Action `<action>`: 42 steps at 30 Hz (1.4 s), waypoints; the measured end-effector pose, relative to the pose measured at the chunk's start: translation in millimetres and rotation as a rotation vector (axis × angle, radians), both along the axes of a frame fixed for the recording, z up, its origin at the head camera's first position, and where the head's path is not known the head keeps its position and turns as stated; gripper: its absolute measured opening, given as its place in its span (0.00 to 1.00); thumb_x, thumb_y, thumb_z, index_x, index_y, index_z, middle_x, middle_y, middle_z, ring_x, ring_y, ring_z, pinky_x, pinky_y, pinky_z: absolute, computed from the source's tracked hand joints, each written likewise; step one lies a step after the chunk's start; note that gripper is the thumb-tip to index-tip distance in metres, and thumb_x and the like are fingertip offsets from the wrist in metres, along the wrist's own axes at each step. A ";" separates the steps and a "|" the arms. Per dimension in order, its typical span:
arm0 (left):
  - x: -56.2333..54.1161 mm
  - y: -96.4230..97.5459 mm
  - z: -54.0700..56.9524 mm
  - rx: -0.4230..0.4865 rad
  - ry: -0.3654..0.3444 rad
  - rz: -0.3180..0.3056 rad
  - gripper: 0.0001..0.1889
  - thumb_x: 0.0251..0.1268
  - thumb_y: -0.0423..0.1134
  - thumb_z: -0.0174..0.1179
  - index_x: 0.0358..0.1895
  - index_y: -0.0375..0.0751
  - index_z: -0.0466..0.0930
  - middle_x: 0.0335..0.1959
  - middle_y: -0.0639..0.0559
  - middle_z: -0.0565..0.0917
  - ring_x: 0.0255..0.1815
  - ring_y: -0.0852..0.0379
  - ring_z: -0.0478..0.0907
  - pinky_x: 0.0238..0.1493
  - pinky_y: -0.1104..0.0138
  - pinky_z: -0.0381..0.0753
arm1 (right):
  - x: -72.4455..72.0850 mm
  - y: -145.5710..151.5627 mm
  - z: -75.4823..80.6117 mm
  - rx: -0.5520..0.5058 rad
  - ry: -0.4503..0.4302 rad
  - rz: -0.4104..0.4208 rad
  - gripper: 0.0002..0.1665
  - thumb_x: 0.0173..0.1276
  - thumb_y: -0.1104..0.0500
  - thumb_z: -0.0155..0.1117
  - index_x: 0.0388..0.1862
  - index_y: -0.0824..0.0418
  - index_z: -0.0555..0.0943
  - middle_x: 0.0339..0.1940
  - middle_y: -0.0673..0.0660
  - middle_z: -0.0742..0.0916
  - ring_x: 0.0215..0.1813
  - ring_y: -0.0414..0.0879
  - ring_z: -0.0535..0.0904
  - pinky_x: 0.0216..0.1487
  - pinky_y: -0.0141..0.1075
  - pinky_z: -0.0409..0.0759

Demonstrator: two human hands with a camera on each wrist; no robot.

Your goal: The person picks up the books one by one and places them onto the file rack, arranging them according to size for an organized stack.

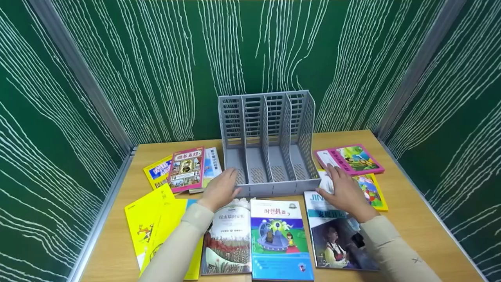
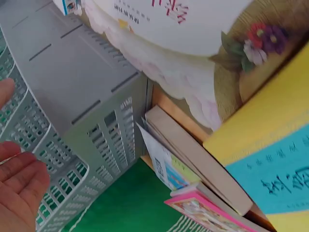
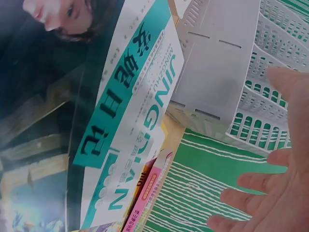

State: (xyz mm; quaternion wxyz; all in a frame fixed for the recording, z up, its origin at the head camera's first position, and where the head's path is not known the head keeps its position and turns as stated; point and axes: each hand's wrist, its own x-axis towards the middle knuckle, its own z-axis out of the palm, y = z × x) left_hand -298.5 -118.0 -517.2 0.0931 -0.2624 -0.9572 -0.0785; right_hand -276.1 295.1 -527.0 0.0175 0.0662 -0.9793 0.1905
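A grey file rack [image 1: 274, 189] with several upright compartments stands at the table's back middle, its slots holding nothing. At its front left corner is my left hand [image 1: 220, 190], fingers relaxed and holding nothing; the left wrist view shows its fingers [image 2: 24, 181] beside the rack's perforated side. My right hand [image 1: 347, 194] is at the front right corner, above the dark-covered book [image 1: 332, 243]. Its fingers [image 3: 256, 181] are spread in the right wrist view. Whether either hand touches the rack, I cannot tell.
In front of the rack lie a blue and green book [image 1: 280, 239], a white book with a wheat picture [image 1: 227, 243] and yellow books [image 1: 143, 219]. Behind them at left is a pink-edged book [image 1: 186, 168]; at right, another pink book [image 1: 352, 158] and a yellow-edged one [image 1: 373, 192].
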 end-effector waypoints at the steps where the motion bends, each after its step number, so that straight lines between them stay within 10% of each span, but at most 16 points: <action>1: -0.5 1.6 -1.2 -0.005 0.000 -0.007 0.33 0.80 0.49 0.66 0.74 0.28 0.73 0.73 0.33 0.80 0.74 0.39 0.79 0.77 0.52 0.79 | 0.4 1.5 0.0 0.004 -0.007 -0.005 0.59 0.75 0.38 0.69 0.89 0.66 0.54 0.85 0.78 0.64 0.83 0.79 0.61 0.79 0.78 0.59; 21: -2.4 18.6 -22.7 -0.131 -0.044 -0.082 0.13 0.79 0.27 0.55 0.61 0.33 0.80 0.56 0.37 0.88 0.59 0.42 0.88 0.66 0.53 0.88 | 14.5 28.3 -13.6 -0.033 -0.124 -0.079 0.59 0.73 0.44 0.74 0.88 0.69 0.54 0.81 0.82 0.66 0.78 0.81 0.66 0.75 0.77 0.66; 42: -7.2 22.4 -27.6 -0.060 -0.156 -0.018 0.14 0.80 0.29 0.55 0.62 0.35 0.80 0.56 0.38 0.89 0.59 0.40 0.87 0.67 0.51 0.86 | 37.9 58.5 -22.7 -0.091 -0.360 -0.234 0.59 0.67 0.33 0.77 0.75 0.77 0.69 0.66 0.80 0.80 0.54 0.68 0.79 0.61 0.70 0.81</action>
